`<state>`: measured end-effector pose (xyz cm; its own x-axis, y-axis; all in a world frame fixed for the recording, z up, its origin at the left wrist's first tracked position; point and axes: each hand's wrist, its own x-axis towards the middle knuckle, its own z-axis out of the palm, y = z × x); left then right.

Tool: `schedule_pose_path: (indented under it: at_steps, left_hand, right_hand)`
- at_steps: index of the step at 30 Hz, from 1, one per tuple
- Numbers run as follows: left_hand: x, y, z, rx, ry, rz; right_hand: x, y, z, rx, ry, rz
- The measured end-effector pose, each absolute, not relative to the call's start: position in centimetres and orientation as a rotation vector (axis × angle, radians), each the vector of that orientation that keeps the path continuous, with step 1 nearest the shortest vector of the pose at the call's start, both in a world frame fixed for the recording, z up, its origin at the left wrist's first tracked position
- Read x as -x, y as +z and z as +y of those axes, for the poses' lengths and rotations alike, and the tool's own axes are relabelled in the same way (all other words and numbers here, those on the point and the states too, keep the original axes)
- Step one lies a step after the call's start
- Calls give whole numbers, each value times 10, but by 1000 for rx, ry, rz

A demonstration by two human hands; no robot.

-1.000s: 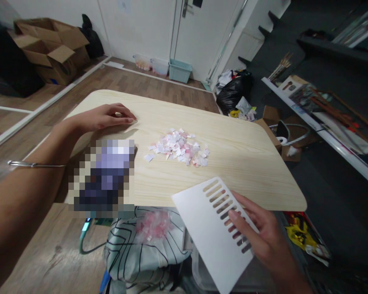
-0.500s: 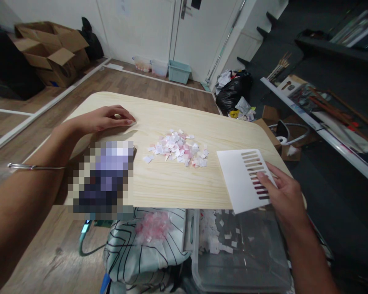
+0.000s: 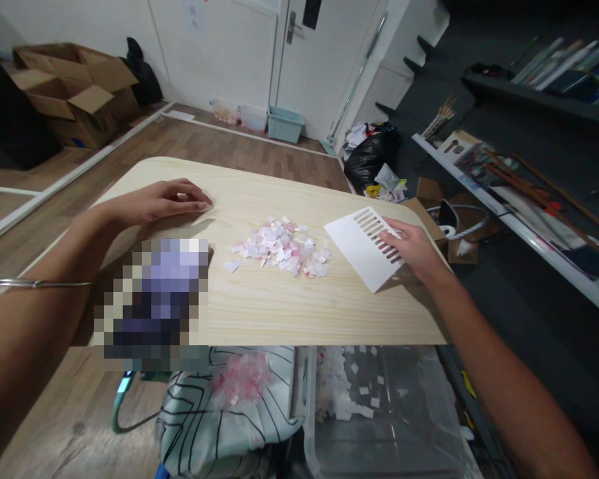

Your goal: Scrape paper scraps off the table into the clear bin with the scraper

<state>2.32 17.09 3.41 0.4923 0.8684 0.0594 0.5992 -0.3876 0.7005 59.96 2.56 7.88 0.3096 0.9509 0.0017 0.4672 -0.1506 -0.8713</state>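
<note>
My right hand grips a white card with a row of long slots cut in it, thumb on top. The card is tilted over the right side of the light wooden table. A loose pile of small white and pink paper squares lies mid-table, left of the card. My left hand rests at the table's left, its thumb and fingertips drawn together on the surface; whatever may be between them is hidden. A blurred-out phone-like object lies nearer me, below that hand.
Below the table edge, a clear plastic bin holds scattered white paper squares. Beside it, pink squares sit on striped cloth. A cable hangs left. Cardboard boxes, a black bag and a shelf stand around.
My right hand has carried the slotted card up and left, farther onto the table. My left hand stays nearly in place; a whitish bit at its fingertips no longer shows. The view has shifted slightly.
</note>
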Motion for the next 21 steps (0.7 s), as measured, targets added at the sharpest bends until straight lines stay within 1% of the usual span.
schedule_pose_path:
  at_steps: [4,9,16,21]
  left_hand:
    - [-23,35,171,-2111,571,1205]
    - [-23,35,170,-2123,564,1190]
    - [-22,32,171,-2126,581,1189]
    - [-23,32,172,-2130,579,1186]
  right_hand:
    - [-603,86,32,1764,852,-1337]
    - [-612,93,6,1798,935,-1359]
    - [-623,101,-59,1848,833,-1244]
    - [-622,96,-101,1931,818,-1119]
